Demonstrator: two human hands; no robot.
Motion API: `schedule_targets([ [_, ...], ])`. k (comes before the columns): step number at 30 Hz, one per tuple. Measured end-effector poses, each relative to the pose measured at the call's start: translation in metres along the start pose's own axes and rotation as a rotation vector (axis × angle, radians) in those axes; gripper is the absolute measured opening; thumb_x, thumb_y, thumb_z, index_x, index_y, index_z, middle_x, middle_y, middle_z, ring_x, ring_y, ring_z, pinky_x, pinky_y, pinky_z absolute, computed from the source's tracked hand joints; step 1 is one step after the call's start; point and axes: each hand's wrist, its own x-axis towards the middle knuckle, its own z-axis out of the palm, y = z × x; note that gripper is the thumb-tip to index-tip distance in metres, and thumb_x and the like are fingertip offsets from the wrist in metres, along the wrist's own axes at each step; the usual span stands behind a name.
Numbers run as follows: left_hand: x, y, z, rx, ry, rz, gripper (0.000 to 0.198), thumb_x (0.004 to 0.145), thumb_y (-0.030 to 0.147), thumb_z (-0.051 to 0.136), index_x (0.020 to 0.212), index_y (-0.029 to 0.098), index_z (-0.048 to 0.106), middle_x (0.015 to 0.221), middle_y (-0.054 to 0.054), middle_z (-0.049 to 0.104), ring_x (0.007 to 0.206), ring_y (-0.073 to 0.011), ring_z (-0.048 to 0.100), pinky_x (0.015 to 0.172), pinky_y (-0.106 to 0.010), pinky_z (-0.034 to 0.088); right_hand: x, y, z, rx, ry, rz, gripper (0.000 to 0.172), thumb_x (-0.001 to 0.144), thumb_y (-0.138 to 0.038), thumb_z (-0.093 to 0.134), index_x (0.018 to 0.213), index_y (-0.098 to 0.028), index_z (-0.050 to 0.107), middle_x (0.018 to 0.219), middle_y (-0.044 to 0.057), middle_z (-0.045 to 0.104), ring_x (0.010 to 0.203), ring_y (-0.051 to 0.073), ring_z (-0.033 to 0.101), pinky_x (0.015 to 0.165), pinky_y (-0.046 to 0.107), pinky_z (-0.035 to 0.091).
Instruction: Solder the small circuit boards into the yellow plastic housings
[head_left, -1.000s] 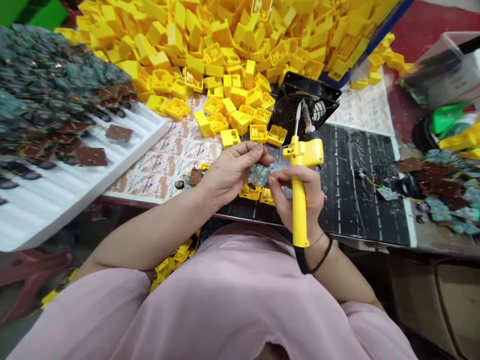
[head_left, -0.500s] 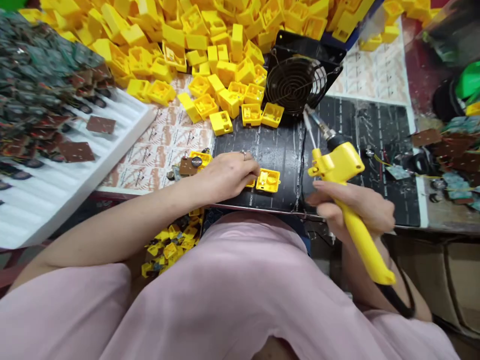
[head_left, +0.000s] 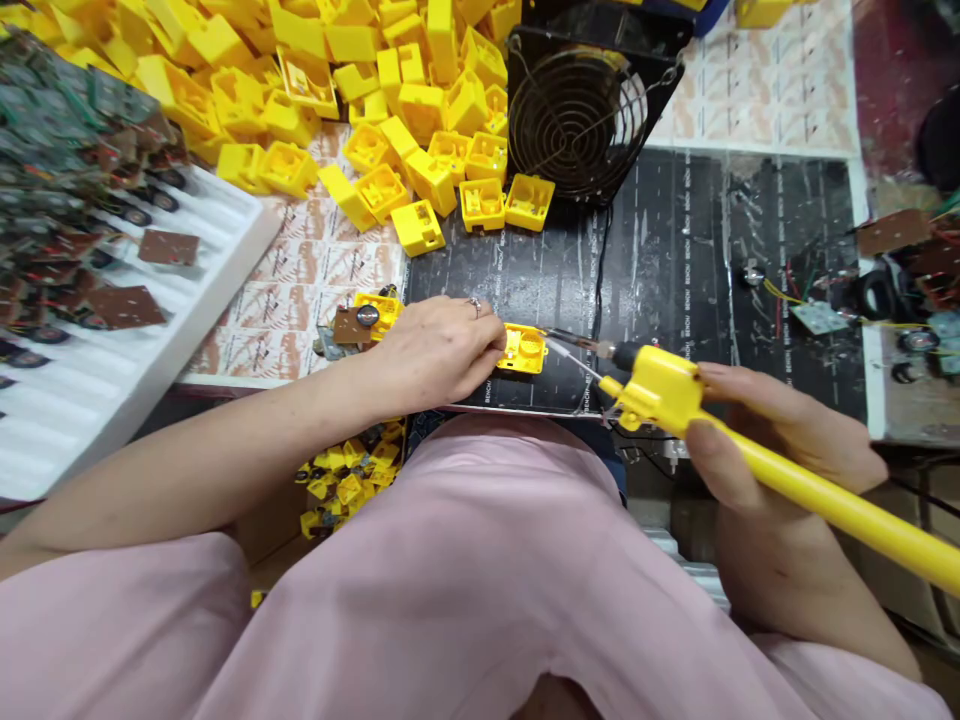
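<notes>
My left hand (head_left: 439,345) rests on the black mat (head_left: 675,270) near its front edge, fingers closed on a yellow plastic housing (head_left: 523,349) that it holds down. My right hand (head_left: 772,430) grips the yellow soldering iron (head_left: 660,385) by its handle. The iron lies nearly level and points left, its metal tip touching the right side of the housing. A brown circuit board on another yellow housing (head_left: 364,318) lies just left of my left hand.
A big heap of yellow housings (head_left: 337,80) fills the back of the table. A black fan (head_left: 581,110) stands behind the mat. A white foam tray (head_left: 112,330) with circuit boards is at left. More boards and wires (head_left: 892,290) lie at right. Yellow parts (head_left: 349,480) lie below the table edge.
My hands came down from holding a board together in front of me. My left hand set onto the housing on the mat. The iron swung from upright to level, tip at the housing.
</notes>
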Motion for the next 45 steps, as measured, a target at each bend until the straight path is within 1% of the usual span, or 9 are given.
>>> schedule_targets([
  [3,0.003,0.002,-0.001,0.031,-0.020,0.000,0.029,0.106,0.023,0.052,0.101,0.016,0.079,0.089,-0.008,0.075,0.086,-0.0275,0.074,0.078,-0.037,0.051,0.015,-0.007,-0.001,0.042,-0.151,-0.236,0.044,0.092,-0.022,0.088,0.134,-0.029,0.078,0.094,0.001,0.085,0.069,0.019,0.080,0.057,0.027,0.065],
  [8,0.007,0.008,-0.008,0.114,-0.115,-0.008,0.028,0.107,0.021,0.052,0.102,0.015,0.078,0.091,-0.010,0.077,0.088,-0.0279,0.075,0.080,-0.038,0.050,0.035,-0.008,0.002,0.109,-0.341,-0.416,0.021,0.092,-0.010,0.086,0.104,-0.021,0.073,0.076,-0.002,0.078,0.064,0.013,0.078,0.057,0.018,0.064],
  [20,0.012,0.010,-0.013,0.146,-0.106,0.075,0.032,0.109,0.021,0.048,0.091,0.016,0.075,0.086,-0.010,0.076,0.083,-0.0272,0.075,0.075,-0.038,0.047,0.035,-0.013,-0.002,0.025,-0.449,-0.426,0.025,0.087,-0.005,0.090,0.103,-0.016,0.073,0.091,0.005,0.082,0.078,0.015,0.080,0.076,0.023,0.068],
  [25,0.010,0.008,-0.011,0.142,-0.066,0.091,0.035,0.108,0.020,0.044,0.091,0.016,0.075,0.082,-0.010,0.074,0.080,-0.0274,0.073,0.073,-0.038,0.046,0.043,-0.016,-0.001,0.022,-0.443,-0.518,0.021,0.091,-0.013,0.090,0.096,-0.023,0.073,0.086,-0.001,0.082,0.068,0.014,0.078,0.063,0.023,0.067],
  [29,0.011,0.009,-0.012,0.132,-0.081,0.072,0.035,0.109,0.023,0.045,0.093,0.017,0.076,0.084,-0.010,0.075,0.081,-0.0262,0.072,0.075,-0.037,0.047,0.039,-0.013,-0.011,-0.011,-0.482,-0.391,0.009,0.106,-0.027,0.075,0.098,-0.025,0.073,0.085,-0.001,0.081,0.073,0.014,0.080,0.070,0.025,0.070],
  [31,0.011,0.009,-0.014,0.127,-0.097,0.064,0.034,0.108,0.023,0.046,0.094,0.017,0.076,0.087,-0.010,0.076,0.082,-0.0265,0.073,0.075,-0.037,0.047,0.034,-0.009,-0.015,-0.036,-0.492,-0.320,0.018,0.111,-0.031,0.067,0.096,-0.024,0.074,0.083,0.001,0.079,0.077,0.015,0.081,0.076,0.026,0.071],
  [37,0.011,0.009,-0.015,0.147,-0.096,0.075,0.035,0.109,0.024,0.045,0.093,0.017,0.076,0.087,-0.010,0.076,0.086,-0.0276,0.074,0.076,-0.038,0.046,0.023,-0.005,-0.009,0.031,-0.278,-0.239,0.006,0.101,-0.032,0.082,0.106,-0.032,0.081,0.084,-0.002,0.081,0.070,0.018,0.079,0.059,0.028,0.067],
  [41,0.005,-0.003,-0.014,0.027,-0.046,0.078,0.031,0.108,0.027,0.050,0.097,0.020,0.078,0.093,-0.007,0.080,0.092,-0.0263,0.074,0.086,-0.039,0.048,0.012,-0.011,-0.004,-0.142,-0.075,-0.093,0.053,0.095,-0.031,0.089,0.145,-0.038,0.074,0.100,0.000,0.086,0.079,0.025,0.083,0.062,0.037,0.069],
  [45,0.002,-0.021,-0.013,-0.122,-0.035,0.025,0.025,0.102,0.031,0.057,0.107,0.026,0.081,0.102,-0.003,0.084,0.101,-0.0257,0.074,0.100,-0.042,0.047,0.006,-0.007,-0.004,-0.211,-0.022,-0.025,0.057,0.097,-0.040,0.087,0.151,-0.043,0.070,0.104,-0.001,0.087,0.062,0.021,0.077,0.050,0.037,0.061],
])
